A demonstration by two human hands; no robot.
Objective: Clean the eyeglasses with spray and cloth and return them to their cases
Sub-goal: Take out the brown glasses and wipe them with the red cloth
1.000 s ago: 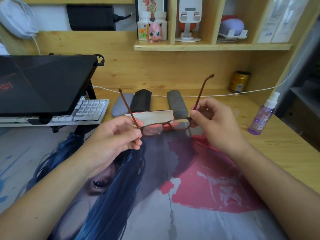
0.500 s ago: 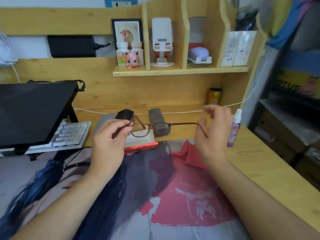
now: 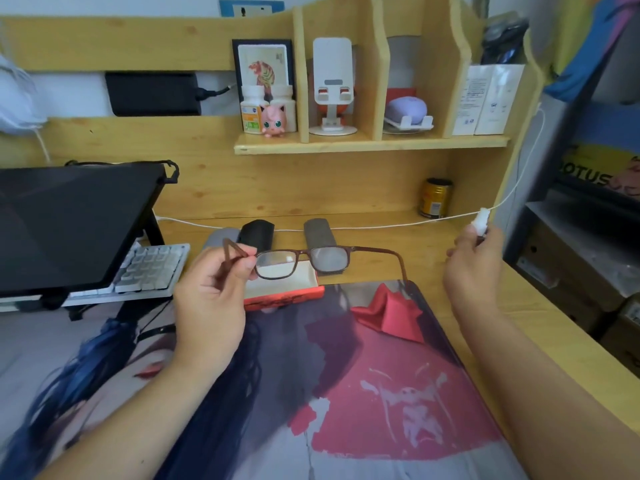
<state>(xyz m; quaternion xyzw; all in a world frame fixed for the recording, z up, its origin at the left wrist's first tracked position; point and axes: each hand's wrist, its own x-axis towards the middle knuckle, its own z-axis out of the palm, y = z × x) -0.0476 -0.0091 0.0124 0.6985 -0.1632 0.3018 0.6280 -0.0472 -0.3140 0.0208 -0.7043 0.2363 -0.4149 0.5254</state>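
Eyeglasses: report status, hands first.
Left hand pinches eyeglasses by a temple, held above open red case. Right hand on spray bottle, grip mostly hidden. Red cloth on the mat. Nothing in the way.

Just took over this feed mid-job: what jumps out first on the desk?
The brown glasses held up at centre, pinched at one arm by the left hand. The right hand is out at the desk's right edge, gripping the spray bottle. A red cloth lies on the desk mat below the glasses.
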